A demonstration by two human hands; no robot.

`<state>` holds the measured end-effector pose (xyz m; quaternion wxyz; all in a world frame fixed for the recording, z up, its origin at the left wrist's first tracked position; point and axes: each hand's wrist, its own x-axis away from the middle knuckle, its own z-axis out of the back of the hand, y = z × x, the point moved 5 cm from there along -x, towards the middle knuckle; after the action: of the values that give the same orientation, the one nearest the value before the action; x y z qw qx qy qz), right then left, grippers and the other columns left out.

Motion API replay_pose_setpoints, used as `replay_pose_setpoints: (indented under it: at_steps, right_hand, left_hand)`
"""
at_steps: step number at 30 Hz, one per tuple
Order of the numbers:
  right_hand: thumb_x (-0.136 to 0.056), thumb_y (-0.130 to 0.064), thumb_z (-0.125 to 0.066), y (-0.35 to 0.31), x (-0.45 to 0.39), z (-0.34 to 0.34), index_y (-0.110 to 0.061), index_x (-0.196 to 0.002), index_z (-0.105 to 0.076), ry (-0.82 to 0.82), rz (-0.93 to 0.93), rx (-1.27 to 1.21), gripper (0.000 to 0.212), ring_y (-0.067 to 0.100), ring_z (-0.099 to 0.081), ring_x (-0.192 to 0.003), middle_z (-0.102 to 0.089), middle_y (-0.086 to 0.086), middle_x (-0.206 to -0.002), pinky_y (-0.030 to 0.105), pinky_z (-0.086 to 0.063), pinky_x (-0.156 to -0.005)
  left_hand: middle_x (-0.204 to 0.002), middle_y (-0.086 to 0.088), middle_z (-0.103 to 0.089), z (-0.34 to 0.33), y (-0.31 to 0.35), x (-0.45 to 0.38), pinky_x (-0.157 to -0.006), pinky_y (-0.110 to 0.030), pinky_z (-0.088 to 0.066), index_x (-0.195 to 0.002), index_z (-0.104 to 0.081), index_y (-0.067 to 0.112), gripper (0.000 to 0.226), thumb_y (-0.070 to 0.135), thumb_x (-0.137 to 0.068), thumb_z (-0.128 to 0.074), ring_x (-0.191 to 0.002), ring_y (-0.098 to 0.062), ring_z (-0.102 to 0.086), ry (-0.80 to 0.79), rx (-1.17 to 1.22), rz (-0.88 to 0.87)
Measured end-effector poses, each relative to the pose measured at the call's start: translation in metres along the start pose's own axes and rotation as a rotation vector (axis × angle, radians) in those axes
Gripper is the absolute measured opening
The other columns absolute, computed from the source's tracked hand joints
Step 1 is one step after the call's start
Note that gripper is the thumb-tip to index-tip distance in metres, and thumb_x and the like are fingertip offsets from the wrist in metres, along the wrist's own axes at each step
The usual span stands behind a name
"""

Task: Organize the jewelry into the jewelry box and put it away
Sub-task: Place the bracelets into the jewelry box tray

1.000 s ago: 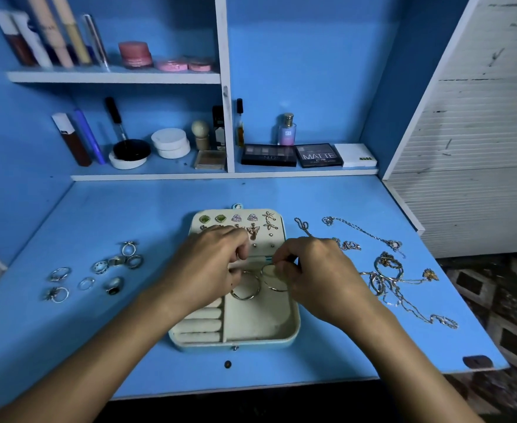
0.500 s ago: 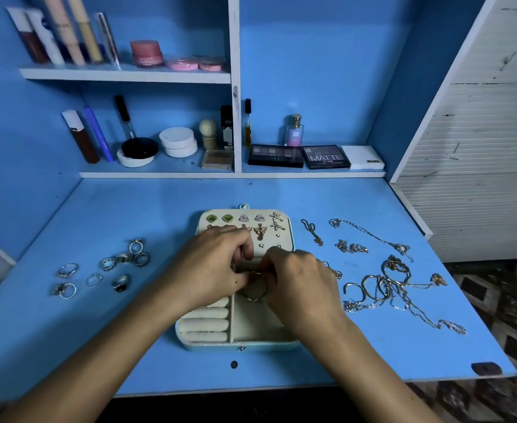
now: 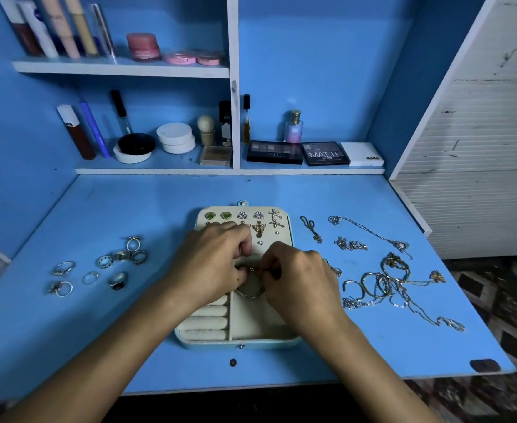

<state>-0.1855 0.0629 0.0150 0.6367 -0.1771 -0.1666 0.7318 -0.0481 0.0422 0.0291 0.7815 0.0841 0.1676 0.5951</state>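
**Seating a hoop earring in the box**

Pinching a thin hoop earring [image 3: 251, 290] at its top, both the left hand [image 3: 211, 270] & right hand [image 3: 296, 279] are working at frame centre, over the open jewelry box [image 3: 238, 340]. The hoop is looking light, stiff, slippery; probably best gripped near the clasp w/ fingertips.

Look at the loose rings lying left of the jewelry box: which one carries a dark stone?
The chunky ring in the front row, nearest the jewelry box. Its top is black, unlike the others' plain metal or pale tops.
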Motion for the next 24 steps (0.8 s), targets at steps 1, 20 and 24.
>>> replay_pose_setpoints:
  at_steps: [1, 20, 24]
  right_hand:
    - [-0.090, -0.026, -0.054, 0.001, 0.000, 0.000, -0.030, -0.105, -0.062, -0.001, 0.002, 0.000, 0.017, 0.028, -0.062, -0.095, -0.071, -0.001, -0.097, 0.034, -0.049, -0.074]
    - [-0.091, -0.027, -0.057, 0.007, 0.001, 0.001, -0.029, -0.104, -0.065, 0.060, 0.044, -0.058, 0.015, 0.026, -0.063, -0.092, -0.073, -0.003, -0.095, 0.034, -0.050, -0.073]
    - [-0.087, -0.026, -0.063, 0.015, 0.001, 0.009, -0.028, -0.096, -0.066, 0.148, 0.053, -0.122, 0.009, 0.028, -0.065, -0.086, -0.072, -0.003, -0.088, 0.039, -0.053, -0.071]
  left_hand:
    - [-0.073, 0.014, -0.048, -0.001, 0.001, 0.000, -0.064, -0.028, -0.033, -0.080, -0.050, 0.029, 0.024, 0.017, -0.069, -0.069, -0.079, -0.008, -0.046, -0.002, -0.010, -0.003]
    - [-0.074, 0.014, -0.050, 0.002, 0.006, -0.001, -0.065, -0.028, -0.034, -0.081, -0.052, 0.028, 0.026, 0.022, -0.068, -0.073, -0.076, -0.009, -0.047, -0.005, -0.040, -0.003]
    - [-0.076, 0.014, -0.055, 0.002, 0.006, -0.004, -0.067, -0.029, -0.044, -0.079, -0.054, 0.028, 0.024, 0.022, -0.068, -0.074, -0.075, -0.005, -0.051, -0.054, 0.056, 0.009]
